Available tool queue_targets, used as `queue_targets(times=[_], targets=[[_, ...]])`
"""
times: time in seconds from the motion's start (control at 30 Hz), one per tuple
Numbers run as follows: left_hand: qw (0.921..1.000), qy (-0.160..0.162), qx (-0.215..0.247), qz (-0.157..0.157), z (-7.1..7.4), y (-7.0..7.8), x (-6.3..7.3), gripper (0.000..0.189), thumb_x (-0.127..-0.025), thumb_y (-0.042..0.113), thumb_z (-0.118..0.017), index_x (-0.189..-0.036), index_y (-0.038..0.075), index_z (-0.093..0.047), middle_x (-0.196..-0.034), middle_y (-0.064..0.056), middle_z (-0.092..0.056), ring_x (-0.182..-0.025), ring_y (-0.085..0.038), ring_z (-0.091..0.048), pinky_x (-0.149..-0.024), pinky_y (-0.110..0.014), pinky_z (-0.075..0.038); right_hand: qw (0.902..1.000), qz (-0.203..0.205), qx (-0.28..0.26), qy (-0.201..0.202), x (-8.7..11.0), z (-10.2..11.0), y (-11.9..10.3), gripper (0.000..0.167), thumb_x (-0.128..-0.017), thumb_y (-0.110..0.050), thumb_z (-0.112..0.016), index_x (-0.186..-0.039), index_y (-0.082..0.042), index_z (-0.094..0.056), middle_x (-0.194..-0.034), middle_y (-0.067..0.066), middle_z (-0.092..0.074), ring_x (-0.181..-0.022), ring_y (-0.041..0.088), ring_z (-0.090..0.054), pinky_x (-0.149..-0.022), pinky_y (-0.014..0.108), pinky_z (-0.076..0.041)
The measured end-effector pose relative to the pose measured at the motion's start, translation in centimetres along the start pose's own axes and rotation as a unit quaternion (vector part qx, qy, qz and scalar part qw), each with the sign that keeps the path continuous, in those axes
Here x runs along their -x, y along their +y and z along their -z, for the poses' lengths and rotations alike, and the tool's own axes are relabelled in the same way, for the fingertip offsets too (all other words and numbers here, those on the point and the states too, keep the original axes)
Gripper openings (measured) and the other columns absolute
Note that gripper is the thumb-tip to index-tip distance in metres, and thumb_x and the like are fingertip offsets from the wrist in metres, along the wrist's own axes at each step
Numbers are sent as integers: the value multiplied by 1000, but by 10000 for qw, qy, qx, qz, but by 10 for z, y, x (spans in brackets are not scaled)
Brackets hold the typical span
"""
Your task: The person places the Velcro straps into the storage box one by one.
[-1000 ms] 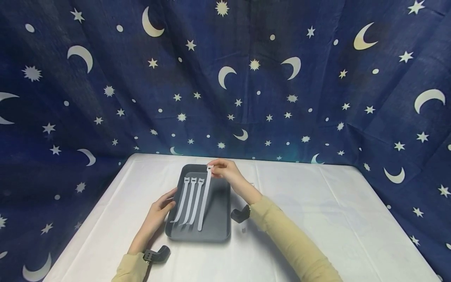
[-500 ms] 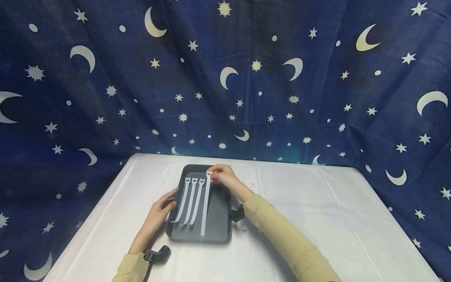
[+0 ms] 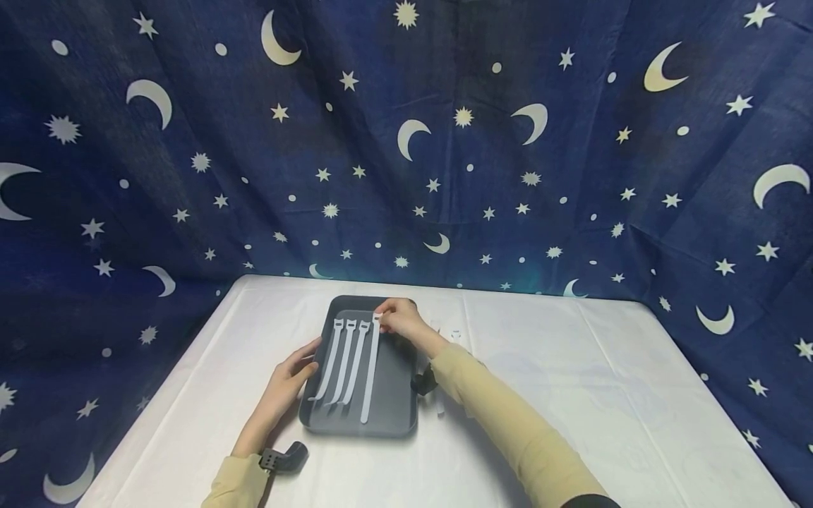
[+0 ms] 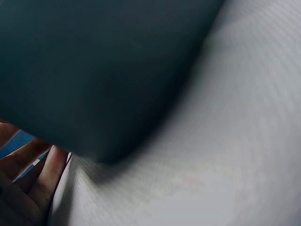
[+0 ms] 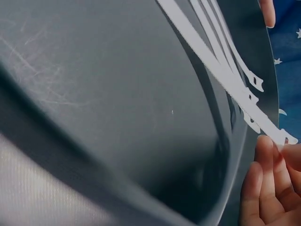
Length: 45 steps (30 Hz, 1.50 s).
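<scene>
A grey rectangular tray [image 3: 396,416] lies on the table with three white hook-and-loop cable ties [image 3: 356,363] side by side in its left half, slotted heads at the far end. My right hand [image 3: 401,321] pinches a fourth white cable tie [image 3: 371,374] by its slotted head, just right of the row. In the right wrist view, this held cable tie [image 5: 221,75] slants over the others, with thumb and fingertips at its head. My left hand [image 3: 288,377] touches the tray's left wall with extended fingers; the left wrist view shows the fingers [image 4: 51,174] beside the dark tray wall.
White pieces, partly hidden by the right arm, lie on the white-covered table [image 3: 571,395] right of the tray; one small end [image 3: 456,334] shows. A dark blue curtain [image 3: 356,141] with moons and stars hangs behind the table.
My right hand has come down and slightly nearer with the held cable tie, which now lies closer to the row and the tray's floor. The left hand stays at the tray wall.
</scene>
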<state>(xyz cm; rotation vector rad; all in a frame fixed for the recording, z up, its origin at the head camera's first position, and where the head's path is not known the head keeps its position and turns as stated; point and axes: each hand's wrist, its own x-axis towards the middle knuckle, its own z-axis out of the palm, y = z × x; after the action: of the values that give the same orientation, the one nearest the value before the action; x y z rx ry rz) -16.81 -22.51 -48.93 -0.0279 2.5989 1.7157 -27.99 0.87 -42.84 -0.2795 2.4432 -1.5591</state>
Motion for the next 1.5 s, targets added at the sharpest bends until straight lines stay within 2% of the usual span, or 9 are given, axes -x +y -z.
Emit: queue_targets(times=[0.23, 0.5, 0.67, 0.87, 1.2, 1.4, 1.5], targets=[[10000, -23, -3, -21, 1, -2, 1, 49, -98, 24, -51, -145, 24, -42, -152, -12, -41, -137, -38, -42, -113, -63, -31, 9988, -108, 388, -279, -4, -3, 2, 17, -86, 1, -58, -100, 2, -67, -72, 4, -63, -60, 10, -63, -53, 15, -47], [10000, 13, 21, -88, 1, -1, 0, 48, -97, 23, -52, -144, 25, -43, -151, -10, -43, -136, -37, -44, -112, -62, -34, 9959, -194, 796, -377, 0, -3, 0, 14, -88, -4, -60, -99, 1, -67, -86, 12, -69, -67, 16, -68, -53, 17, -50], [9999, -35, 51, -86, 0, 0, -1, 48, -97, 23, -51, -145, 23, -43, -151, -11, -43, -136, -38, -44, -112, -62, -33, 9949, -306, 801, -535, 0, 0, 2, 18, -91, -7, -59, -105, 1, -65, -95, 13, -69, -71, 14, -68, -60, 21, -55], [10000, -23, 18, -95, 0, -1, -2, 48, -97, 21, -51, -145, 22, -43, -150, -13, -44, -135, -38, -45, -112, -61, -34, 9932, -419, 742, -795, 1, 6, 1, 23, -92, -10, -58, -112, 2, -63, -104, 15, -68, -85, 22, -71, -73, 29, -60], [9998, -11, -37, -185, -1, -3, -3, 48, -97, 20, -52, -145, 22, -43, -150, -15, -44, -134, -39, -46, -110, -61, -36, 9904, -351, 649, -1166, 10, 22, -9, 30, -94, -10, -55, -120, 4, -59, -114, 20, -66, -102, 32, -67, -84, 35, -59], [9998, -7, -62, -188, -1, -3, -2, 48, -97, 20, -51, -145, 22, -43, -150, -14, -43, -134, -39, -46, -110, -61, -36, 9870, -252, 952, -1269, 17, 39, -16, 35, -95, -12, -54, -126, 1, -58, -122, 18, -64, -107, 28, -65, -86, 34, -58], [9998, -13, -63, -180, -1, -3, -2, 48, -97, 20, -51, -145, 22, -43, -150, -14, -43, -135, -39, -45, -111, -62, -35, 9858, -217, 1035, -1306, 21, 49, -20, 36, -95, -11, -53, -128, 1, -57, -125, 20, -62, -108, 28, -64, -90, 37, -57]])
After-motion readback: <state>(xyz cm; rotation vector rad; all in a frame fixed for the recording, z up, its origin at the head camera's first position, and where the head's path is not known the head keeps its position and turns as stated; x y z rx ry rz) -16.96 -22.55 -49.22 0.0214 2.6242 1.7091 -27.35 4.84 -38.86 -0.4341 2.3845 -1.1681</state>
